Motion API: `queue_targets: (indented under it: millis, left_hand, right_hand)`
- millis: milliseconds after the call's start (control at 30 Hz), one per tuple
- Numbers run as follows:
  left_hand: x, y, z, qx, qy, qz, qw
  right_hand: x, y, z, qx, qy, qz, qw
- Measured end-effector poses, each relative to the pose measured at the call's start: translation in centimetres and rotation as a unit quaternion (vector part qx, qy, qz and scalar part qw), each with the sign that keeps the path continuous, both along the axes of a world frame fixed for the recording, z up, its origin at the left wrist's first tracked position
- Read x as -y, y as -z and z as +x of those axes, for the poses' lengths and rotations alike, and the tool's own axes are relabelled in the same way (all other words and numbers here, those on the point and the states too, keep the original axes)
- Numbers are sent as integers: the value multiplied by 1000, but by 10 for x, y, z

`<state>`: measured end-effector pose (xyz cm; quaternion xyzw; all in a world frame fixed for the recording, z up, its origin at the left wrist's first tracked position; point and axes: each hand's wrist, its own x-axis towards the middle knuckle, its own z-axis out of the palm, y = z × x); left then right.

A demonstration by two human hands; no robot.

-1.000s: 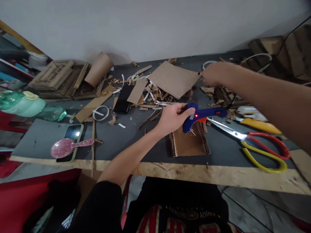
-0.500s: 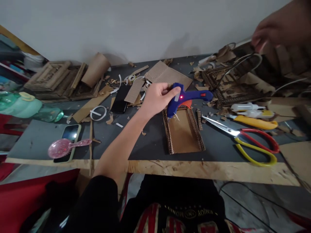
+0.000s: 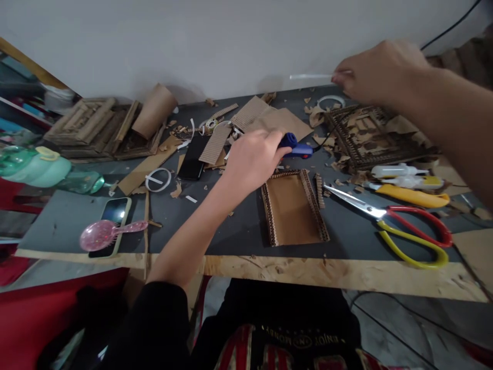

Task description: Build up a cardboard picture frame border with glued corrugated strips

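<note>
My left hand (image 3: 252, 159) is closed around the blue glue gun (image 3: 297, 148), which now lies low over the dark tabletop (image 3: 215, 221) with most of its body hidden behind my fingers. Just in front of it lies a small cardboard tray (image 3: 293, 207) edged with corrugated strips. My right hand (image 3: 379, 72) is raised at the upper right and pinches a thin clear glue stick (image 3: 310, 76) that points left. Below that hand sits a dark lattice-like cardboard frame (image 3: 370, 139).
Scissors with red and yellow handles (image 3: 400, 226) lie at right, beside a yellow knife (image 3: 412, 195) and a glue bottle (image 3: 396, 170). A phone (image 3: 111, 218) with a pink brush (image 3: 106, 232) lies at left. Cardboard sheets, scraps and frames (image 3: 100, 126) crowd the back.
My left hand lowered the glue gun and turned it away, hiding its red light. My right hand came back from the far right, now holding a clear glue stick up high.
</note>
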<state>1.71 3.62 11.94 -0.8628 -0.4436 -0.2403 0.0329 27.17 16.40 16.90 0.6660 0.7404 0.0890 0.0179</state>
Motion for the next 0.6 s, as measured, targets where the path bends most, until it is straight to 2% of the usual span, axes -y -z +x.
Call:
queue_targets:
  millis: [133,233,333,433,600]
  left_hand:
    - [1,6,-1,5,-1,43,999]
    - [-4,9,-6,14,-1,51,999]
    - [-8,11,-10,27,-6,47,998]
    - [-10,14,-11,42,-21,50,998]
    - [-8,19,-6,41,-23,54,997]
  right_hand:
    - [8,-6,-18,-17,-38,11,999]
    - [29,-14,-14,-89,-62,56,992]
    - [59,-19,-3,-94,-99,47,989]
    - [90,-16,7,-99,-204,84,970]
    - [124,1,12,-138,-211,123,960]
